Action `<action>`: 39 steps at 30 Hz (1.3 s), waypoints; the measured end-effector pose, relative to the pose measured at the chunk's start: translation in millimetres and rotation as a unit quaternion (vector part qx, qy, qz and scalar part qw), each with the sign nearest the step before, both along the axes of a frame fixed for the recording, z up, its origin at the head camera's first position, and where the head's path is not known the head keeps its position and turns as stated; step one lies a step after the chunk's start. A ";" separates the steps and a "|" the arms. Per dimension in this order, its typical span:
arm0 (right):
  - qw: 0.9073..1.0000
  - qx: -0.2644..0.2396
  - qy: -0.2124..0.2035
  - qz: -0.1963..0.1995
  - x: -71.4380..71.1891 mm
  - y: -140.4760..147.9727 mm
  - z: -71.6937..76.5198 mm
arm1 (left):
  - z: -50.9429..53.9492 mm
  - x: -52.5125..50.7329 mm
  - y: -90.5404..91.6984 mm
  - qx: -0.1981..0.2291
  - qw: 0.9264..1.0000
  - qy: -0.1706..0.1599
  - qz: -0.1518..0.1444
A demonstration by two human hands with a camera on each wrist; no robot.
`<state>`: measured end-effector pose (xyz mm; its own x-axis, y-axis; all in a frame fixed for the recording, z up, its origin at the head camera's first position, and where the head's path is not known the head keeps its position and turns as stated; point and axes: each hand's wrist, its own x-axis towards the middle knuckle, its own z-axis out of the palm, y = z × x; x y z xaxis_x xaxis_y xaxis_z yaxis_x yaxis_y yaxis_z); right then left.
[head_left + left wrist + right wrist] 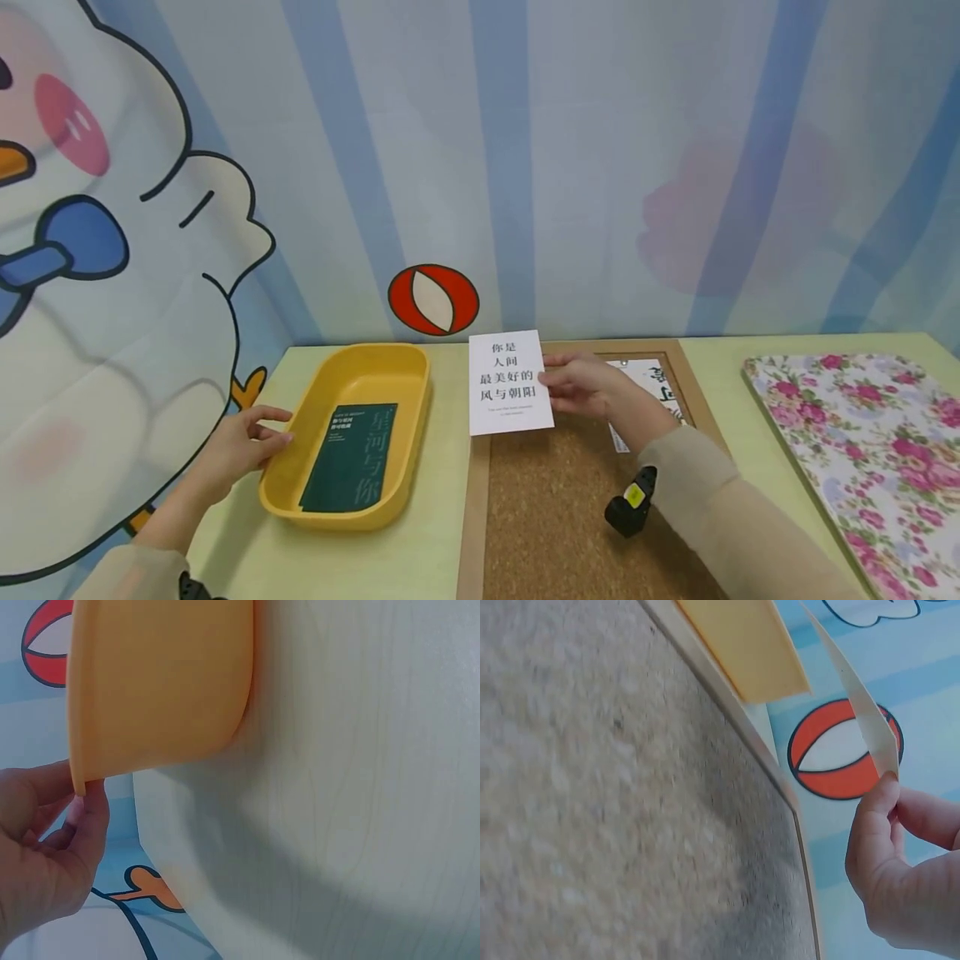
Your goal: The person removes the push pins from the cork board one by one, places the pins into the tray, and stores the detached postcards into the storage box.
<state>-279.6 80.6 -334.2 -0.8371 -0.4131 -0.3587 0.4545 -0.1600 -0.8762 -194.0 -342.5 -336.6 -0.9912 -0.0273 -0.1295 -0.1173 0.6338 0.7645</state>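
Observation:
My right hand (581,385) pinches a white card (510,417) with black Chinese lettering by its right edge. The card is raised over the upper left corner of a wood-framed cork board (562,492). In the right wrist view the card (866,720) appears nearly edge-on between thumb and fingers. On the left, my left hand (243,446) pinches the rim of a yellow tray (422,433); in the left wrist view its thumb and fingers (90,825) lie on either side of the rim. Dark green cards (348,458) lie inside the tray.
Another white card (645,375) with black characters lies at the board's upper right, partly hidden by my right arm. A flower-patterned board (877,442) rests at the right of the pale table (442,500). Behind stands a striped cartoon backdrop (600,167).

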 end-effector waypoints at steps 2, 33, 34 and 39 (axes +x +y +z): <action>1.000 0.002 -0.007 -0.004 2.2 -6.6 -0.4 | 0.1 1.6 -1.5 0.003 1.000 -0.009 0.002; 0.997 -0.023 -0.068 -0.036 19.3 -102.1 9.0 | -0.3 -1.3 -1.8 0.023 0.999 -0.031 0.020; 0.997 -0.023 -0.070 -0.035 19.6 -103.9 8.7 | -0.8 -1.3 -1.9 0.026 0.999 -0.031 0.017; 0.996 -0.032 -0.078 -0.039 20.3 -112.8 9.5 | -1.4 -2.9 -2.8 0.031 0.999 -0.035 0.018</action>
<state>-259.2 -32.2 -324.7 -0.8033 -0.3761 -0.4618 0.5686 -0.2535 -0.7826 -196.8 -345.3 -337.9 -0.9783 -0.0527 -0.2002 -0.1932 0.5804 0.7911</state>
